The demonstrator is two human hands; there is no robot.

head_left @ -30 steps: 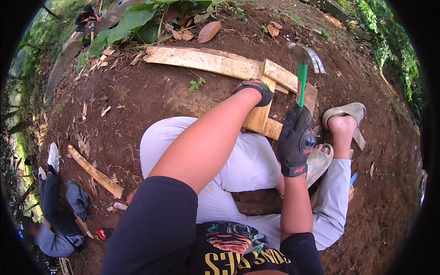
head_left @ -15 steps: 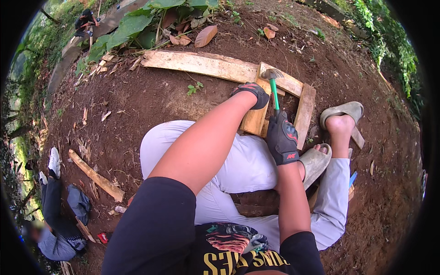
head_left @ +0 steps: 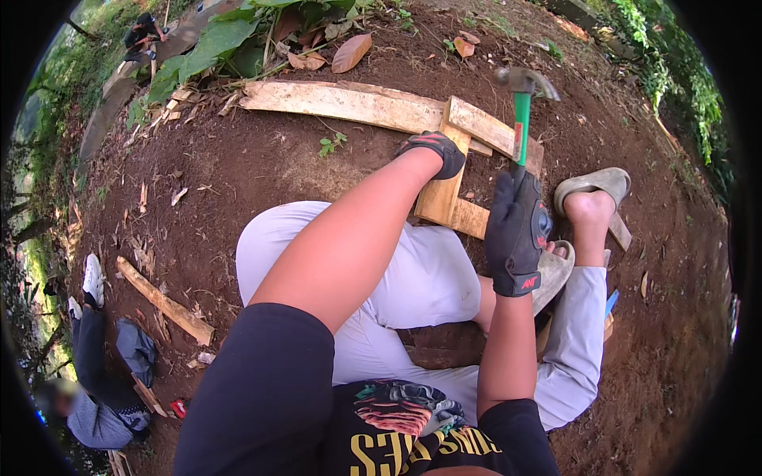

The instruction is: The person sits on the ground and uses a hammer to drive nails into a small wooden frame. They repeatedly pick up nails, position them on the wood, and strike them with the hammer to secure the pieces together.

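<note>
My right hand [head_left: 516, 230], in a black glove with red marks, grips a claw hammer [head_left: 521, 119] with a green handle. The hammer's steel head is raised, apart from the wood below. My left hand [head_left: 435, 153], gloved alike, is closed at the edge of a short wooden board [head_left: 441, 198]; its fingertips are hidden. That board lies across the joint of a wooden frame, where a long plank [head_left: 341, 103] runs off to the left. Another board [head_left: 484, 127] slants right from the joint, and a lower piece [head_left: 470, 218] shows near my knee.
My bent legs in pale trousers and sandals [head_left: 597, 190] border the frame. A loose wood strip [head_left: 167, 301] lies on the brown soil at left. One person [head_left: 103, 412] sits at lower left, another [head_left: 143, 36] at far upper left. Big green leaves [head_left: 210, 51] grow behind the plank.
The hammer has risen off the boards and swung right, toward the upper right, with my right hand. My left hand stays at the board, nearly still.
</note>
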